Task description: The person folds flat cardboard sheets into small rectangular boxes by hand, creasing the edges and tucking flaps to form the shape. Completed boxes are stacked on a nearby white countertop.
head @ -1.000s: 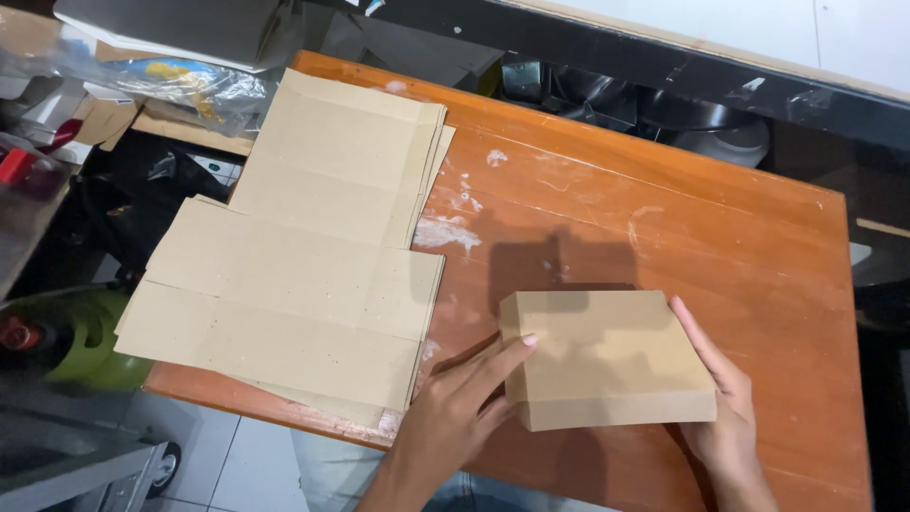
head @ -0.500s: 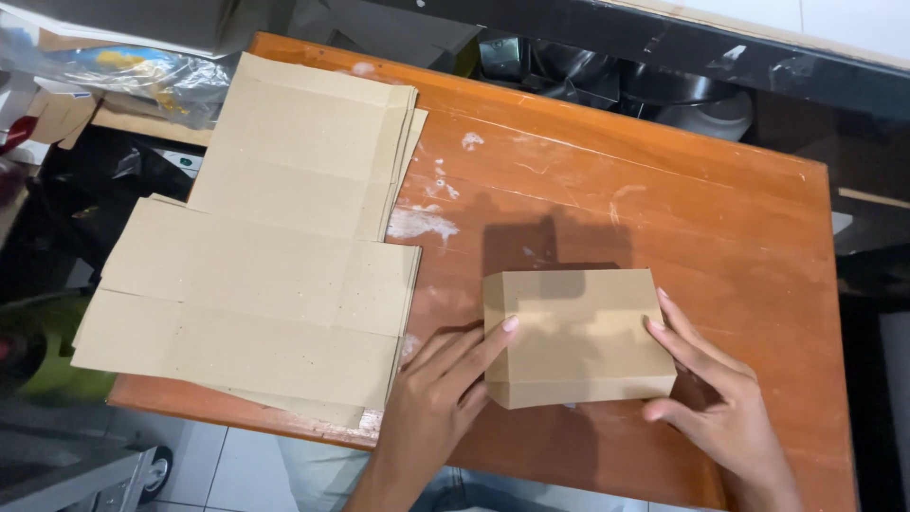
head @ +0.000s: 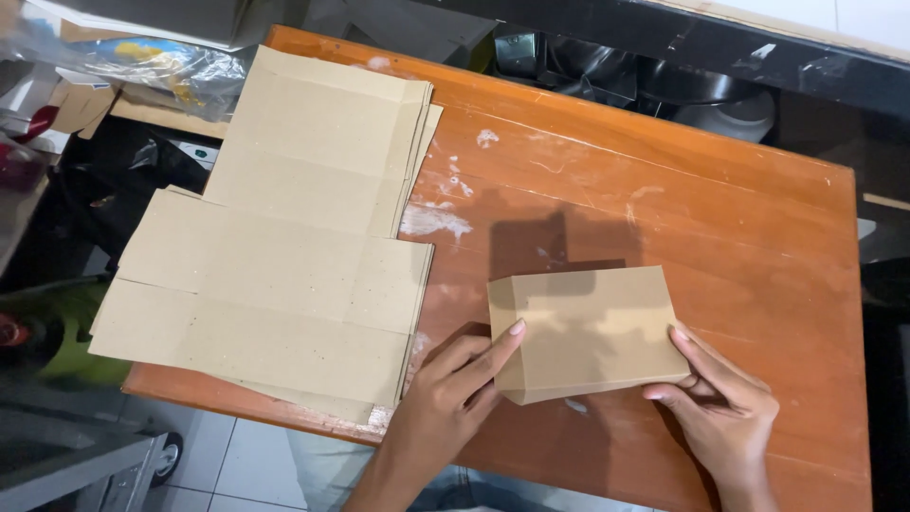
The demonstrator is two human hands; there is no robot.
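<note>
My fingers [head: 495,353] press on a folded cardboard box [head: 588,330] from both sides — the left hand [head: 453,391] flat along its near-left edge, the right hand [head: 722,403] cupping its right corner, neither closed around it. The box lies on the wooden tabletop [head: 720,218] between my hands. I judge it folded into shape but not closed up; its left flap looks loose. Left of my fingers lies a stack of flat cardboard blanks [head: 284,246] — unfolded, near but not in the way. Beyond them, a crumpled plastic bag [head: 161,62].
</note>
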